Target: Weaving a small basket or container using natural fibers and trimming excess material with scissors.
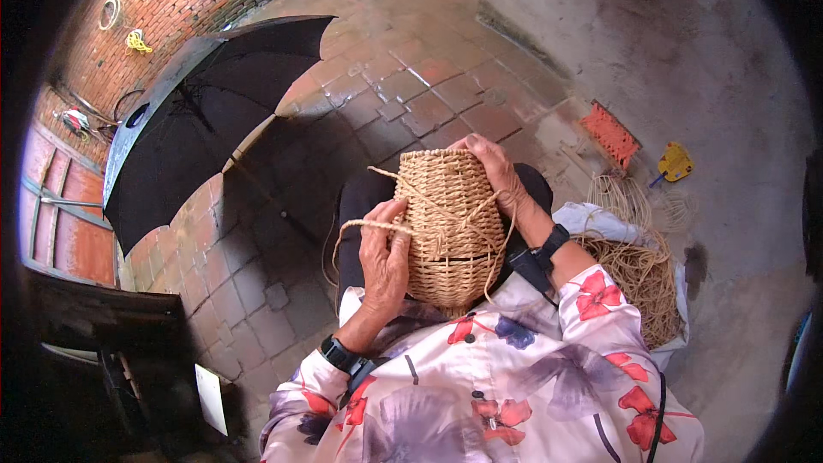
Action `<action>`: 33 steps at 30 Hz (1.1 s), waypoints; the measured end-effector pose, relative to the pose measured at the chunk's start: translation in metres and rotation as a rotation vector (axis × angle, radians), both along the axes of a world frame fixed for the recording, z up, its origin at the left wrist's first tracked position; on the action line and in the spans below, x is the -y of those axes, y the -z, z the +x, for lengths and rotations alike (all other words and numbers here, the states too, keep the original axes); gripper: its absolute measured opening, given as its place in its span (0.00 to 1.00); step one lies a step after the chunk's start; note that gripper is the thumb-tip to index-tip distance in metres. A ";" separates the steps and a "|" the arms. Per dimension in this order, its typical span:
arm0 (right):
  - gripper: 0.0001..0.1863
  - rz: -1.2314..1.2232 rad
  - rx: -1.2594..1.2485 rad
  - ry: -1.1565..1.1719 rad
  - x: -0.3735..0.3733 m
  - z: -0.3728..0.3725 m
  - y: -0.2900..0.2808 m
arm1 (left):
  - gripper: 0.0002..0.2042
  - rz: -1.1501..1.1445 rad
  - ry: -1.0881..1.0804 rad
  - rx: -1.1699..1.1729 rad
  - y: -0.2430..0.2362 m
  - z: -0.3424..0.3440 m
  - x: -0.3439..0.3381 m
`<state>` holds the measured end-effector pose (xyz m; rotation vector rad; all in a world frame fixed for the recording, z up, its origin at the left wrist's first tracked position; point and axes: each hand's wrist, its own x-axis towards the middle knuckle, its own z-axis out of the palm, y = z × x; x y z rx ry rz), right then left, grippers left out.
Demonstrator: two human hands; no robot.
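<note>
A tan woven basket [453, 206] lies on my lap, its body narrowing toward me, with a dark gap running across the weave in its lower part. My right hand [497, 170] wraps round its upper right side, the fingertips at the far edge. Against its left side rests my left hand [384, 257], fingers bent and pressed on the weave. A loose twisted cord [364, 225] sticks out leftward by the left fingers. Other cord ends cross the basket's front and hang near my right wrist.
A white sack of tan cord [630, 279] stands at my right. Beyond it lie an orange slatted piece [610, 135] and a yellow object [675, 163]. An open black umbrella [206, 111] sits on the paved floor at left, before a brick wall [189, 0].
</note>
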<state>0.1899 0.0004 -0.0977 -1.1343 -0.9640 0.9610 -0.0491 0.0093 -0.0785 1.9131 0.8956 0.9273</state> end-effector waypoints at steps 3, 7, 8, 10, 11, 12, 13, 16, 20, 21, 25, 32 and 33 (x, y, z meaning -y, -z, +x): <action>0.24 0.071 0.465 0.187 -0.005 0.006 0.003 | 0.21 -0.175 0.054 0.071 -0.008 0.002 -0.005; 0.20 0.036 0.425 0.375 0.022 0.017 -0.008 | 0.26 -0.432 0.138 0.160 -0.007 0.000 -0.009; 0.20 0.111 0.444 0.358 0.033 0.019 -0.014 | 0.26 -0.399 0.163 0.160 -0.005 -0.001 -0.011; 0.18 0.004 0.036 -0.062 0.063 0.018 -0.029 | 0.25 -0.424 0.138 0.118 -0.004 -0.005 -0.010; 0.18 0.000 0.141 -0.122 0.078 0.013 -0.037 | 0.24 -0.344 0.148 0.048 -0.006 -0.008 -0.010; 0.16 0.018 0.112 -0.244 0.091 0.005 -0.042 | 0.22 -0.309 0.142 -0.059 -0.012 -0.013 -0.010; 0.14 -0.135 0.158 -0.380 0.105 -0.001 -0.048 | 0.21 -0.252 0.145 -0.209 -0.020 -0.018 -0.010; 0.08 0.018 0.381 -0.729 0.125 -0.027 -0.050 | 0.13 -0.226 0.294 -0.572 -0.061 -0.048 -0.010; 0.08 -0.077 0.279 -0.735 0.136 -0.029 -0.050 | 0.08 -0.416 0.427 -0.426 -0.092 -0.059 -0.007; 0.08 -0.272 0.164 -0.663 0.134 -0.027 -0.051 | 0.07 -0.317 0.309 -0.290 -0.090 -0.052 -0.005; 0.12 -0.220 -0.009 -0.007 0.105 -0.026 -0.053 | 0.09 0.062 0.217 -0.176 -0.064 -0.009 -0.004; 0.14 -0.085 0.604 0.027 0.070 -0.020 -0.039 | 0.06 0.122 0.303 -0.151 -0.043 0.016 0.001; 0.12 -0.097 0.401 0.002 0.072 -0.017 -0.038 | 0.03 0.085 0.319 -0.094 -0.041 0.016 0.000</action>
